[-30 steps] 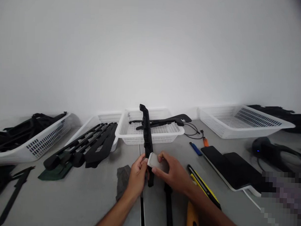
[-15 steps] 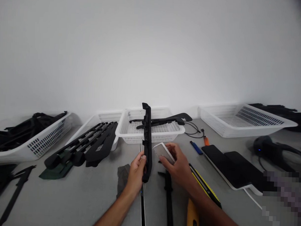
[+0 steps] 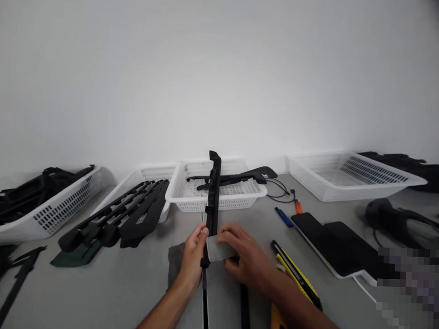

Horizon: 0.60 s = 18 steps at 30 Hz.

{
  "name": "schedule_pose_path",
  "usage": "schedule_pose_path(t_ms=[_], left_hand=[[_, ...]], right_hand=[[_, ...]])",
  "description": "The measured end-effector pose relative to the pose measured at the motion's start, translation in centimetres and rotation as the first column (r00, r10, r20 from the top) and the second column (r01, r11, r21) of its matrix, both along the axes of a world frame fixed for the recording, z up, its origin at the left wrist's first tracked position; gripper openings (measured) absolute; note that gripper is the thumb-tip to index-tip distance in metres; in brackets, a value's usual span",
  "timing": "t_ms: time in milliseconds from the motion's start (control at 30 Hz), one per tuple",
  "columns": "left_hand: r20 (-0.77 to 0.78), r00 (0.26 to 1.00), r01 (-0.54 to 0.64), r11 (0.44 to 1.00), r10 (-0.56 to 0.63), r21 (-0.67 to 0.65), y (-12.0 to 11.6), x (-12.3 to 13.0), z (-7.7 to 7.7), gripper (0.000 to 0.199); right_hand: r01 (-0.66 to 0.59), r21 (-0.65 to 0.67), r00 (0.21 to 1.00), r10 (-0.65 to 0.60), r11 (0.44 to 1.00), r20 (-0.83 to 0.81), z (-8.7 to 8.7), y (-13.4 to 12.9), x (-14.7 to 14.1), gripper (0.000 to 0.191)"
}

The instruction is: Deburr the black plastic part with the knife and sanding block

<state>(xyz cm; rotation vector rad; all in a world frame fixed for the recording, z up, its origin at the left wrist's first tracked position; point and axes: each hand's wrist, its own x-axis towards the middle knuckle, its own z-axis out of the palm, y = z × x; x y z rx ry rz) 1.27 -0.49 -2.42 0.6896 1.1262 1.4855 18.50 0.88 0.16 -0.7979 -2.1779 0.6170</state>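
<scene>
My left hand [image 3: 190,262] is closed around the lower part of a long, narrow black plastic trim piece [image 3: 214,188], which points away from me. In my right hand [image 3: 250,261] is a flat, pale grey rectangular block [image 3: 217,251], gripped between fingers and thumb. The block lies across the lower end of the trim piece; whether it presses on it I cannot tell. Beneath my right forearm is a yellow and black utility knife [image 3: 297,273]. Another black strip [image 3: 245,309] lies on the table, partly hidden by my right hand.
A white basket [image 3: 189,204] holding black parts stands behind my hands. Black trim pieces [image 3: 141,219] lean on a basket to its left. Further left is a basket [image 3: 65,209] heaped with black parts. On the right are a blue tool [image 3: 284,217], dark-screened devices [image 3: 321,240] and another basket [image 3: 322,192].
My right hand has moved left and down, bringing the pale block across the trim piece's lower end. My left hand keeps its hold. The view has shifted slightly.
</scene>
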Motion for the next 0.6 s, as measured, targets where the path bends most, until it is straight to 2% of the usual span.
schedule_pose_path(t_ms=[67,200,233,333,400,467,600], left_hand=[[-0.005,1.000,-0.015,1.000,0.015,-0.008,0.0,0.0,0.1,0.079],[-0.043,0.999,-0.013,1.000,0.013,-0.009,-0.2,0.0,0.3,0.071],[-0.054,0.999,-0.006,1.000,0.006,-0.007,-0.2,0.0,0.3,0.070],[-0.063,0.998,0.009,1.000,-0.009,0.002,-0.3,0.0,0.3,0.072],[-0.071,0.997,0.011,1.000,-0.011,0.003,-0.3,0.1,0.2,0.073],[-0.104,0.994,0.015,1.000,-0.014,0.007,-0.3,0.1,0.1,0.069],[-0.173,0.983,0.067,0.998,-0.066,-0.003,-0.3,0.5,0.0,0.061]], right_hand=[[0.007,0.011,1.000,-0.007,1.000,0.011,0.2,0.1,0.0,0.057],[0.175,0.012,0.984,-0.175,0.984,-0.041,0.1,0.3,0.1,0.050],[0.162,0.003,0.985,-0.162,0.987,-0.061,0.1,0.2,0.1,0.049],[0.011,-0.019,0.994,-0.014,1.000,-0.109,0.2,-0.3,-0.2,0.052],[-0.021,-0.029,0.992,0.017,0.999,-0.122,0.2,-0.4,-0.3,0.050],[0.035,-0.042,0.992,-0.039,0.999,-0.122,0.1,-0.1,-0.3,0.044],[0.238,-0.071,0.956,-0.246,0.969,-0.156,-0.2,0.9,0.2,0.035]])
